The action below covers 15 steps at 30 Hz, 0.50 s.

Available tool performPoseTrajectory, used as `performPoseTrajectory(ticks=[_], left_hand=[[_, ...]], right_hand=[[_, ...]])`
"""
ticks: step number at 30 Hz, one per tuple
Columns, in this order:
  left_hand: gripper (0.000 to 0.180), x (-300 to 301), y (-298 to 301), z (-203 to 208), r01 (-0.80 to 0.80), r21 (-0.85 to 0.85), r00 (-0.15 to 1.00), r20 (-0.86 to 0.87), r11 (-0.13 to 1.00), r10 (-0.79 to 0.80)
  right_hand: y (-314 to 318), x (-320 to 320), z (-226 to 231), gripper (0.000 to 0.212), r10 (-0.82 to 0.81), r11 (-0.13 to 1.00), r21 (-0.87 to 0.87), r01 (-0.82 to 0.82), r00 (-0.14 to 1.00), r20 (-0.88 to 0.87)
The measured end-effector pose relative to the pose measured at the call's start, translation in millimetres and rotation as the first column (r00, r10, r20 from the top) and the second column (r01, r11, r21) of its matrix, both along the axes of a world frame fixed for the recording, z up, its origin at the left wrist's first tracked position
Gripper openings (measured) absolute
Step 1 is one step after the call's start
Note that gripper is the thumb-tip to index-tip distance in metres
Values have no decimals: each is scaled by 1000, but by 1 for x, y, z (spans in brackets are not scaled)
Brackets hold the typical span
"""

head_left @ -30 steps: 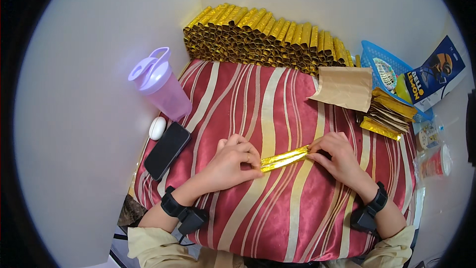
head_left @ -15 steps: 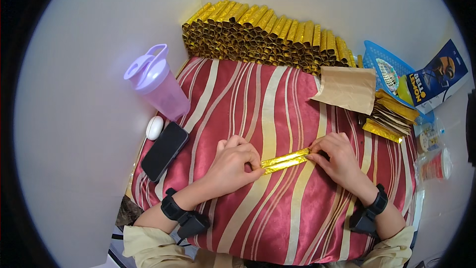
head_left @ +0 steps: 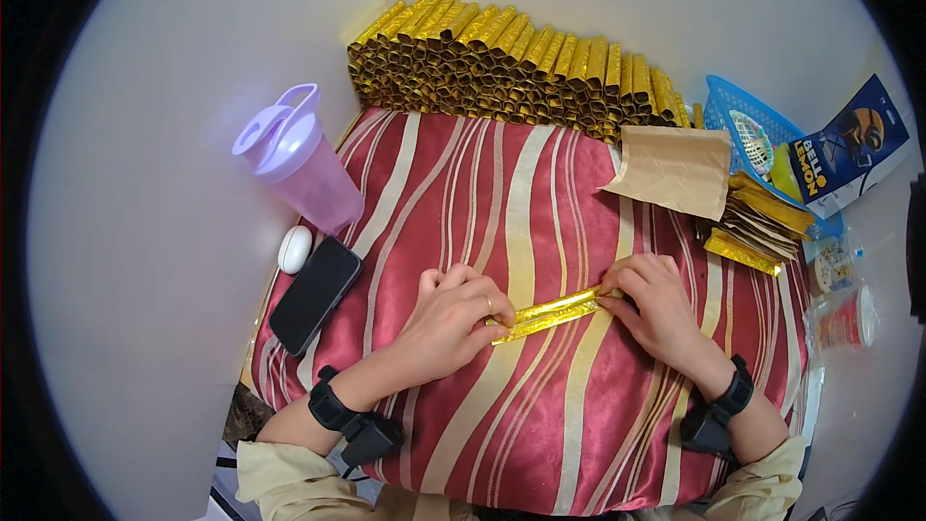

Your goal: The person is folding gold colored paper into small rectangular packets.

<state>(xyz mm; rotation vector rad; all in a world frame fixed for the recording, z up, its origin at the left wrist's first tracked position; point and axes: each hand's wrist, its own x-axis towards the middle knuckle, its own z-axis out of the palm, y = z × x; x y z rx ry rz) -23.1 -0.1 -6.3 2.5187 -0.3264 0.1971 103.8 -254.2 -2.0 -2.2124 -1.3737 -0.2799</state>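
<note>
A narrow folded strip of gold foil paper (head_left: 553,316) lies slantwise over the red striped cloth, with a crease along its length. My left hand (head_left: 453,318) has its thumb and fingers closed on the strip's left end; a ring shows on one finger. At the other end, the thumb and fingers of my right hand (head_left: 656,301) pinch the strip. A single sheet of brown paper (head_left: 672,170) lies beyond my right hand. Beside it sits a pile of gold-and-brown paper sheets (head_left: 757,227).
Rolled gold paper tubes (head_left: 482,68) are stacked along the back wall. At left stand a purple shaker bottle (head_left: 309,169), a white oval case (head_left: 295,249) and a black phone (head_left: 316,295). On the right are a blue basket (head_left: 738,101), a dark blue packet (head_left: 849,145) and plastic cups (head_left: 849,316).
My left thumb and fingers have shifted slightly left along the strip, so its left end shows more. My right hand has barely moved.
</note>
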Motion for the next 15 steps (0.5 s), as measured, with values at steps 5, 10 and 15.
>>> performPoseTrajectory(ticks=[5, 10, 15], left_hand=[[12, 0, 6, 0, 36, 33, 999, 31, 999, -37], [14, 0, 10, 3, 71, 107, 991, 109, 992, -83], [18, -1, 8, 11, 129, 128, 979, 139, 983, -146]], right_hand=[[-3, 6, -2, 19, 118, 993, -40, -115, 988, 101], [-8, 11, 2, 18, 196, 981, -37, -192, 971, 140], [-9, 9, 10, 21, 264, 964, -68, -255, 944, 199]])
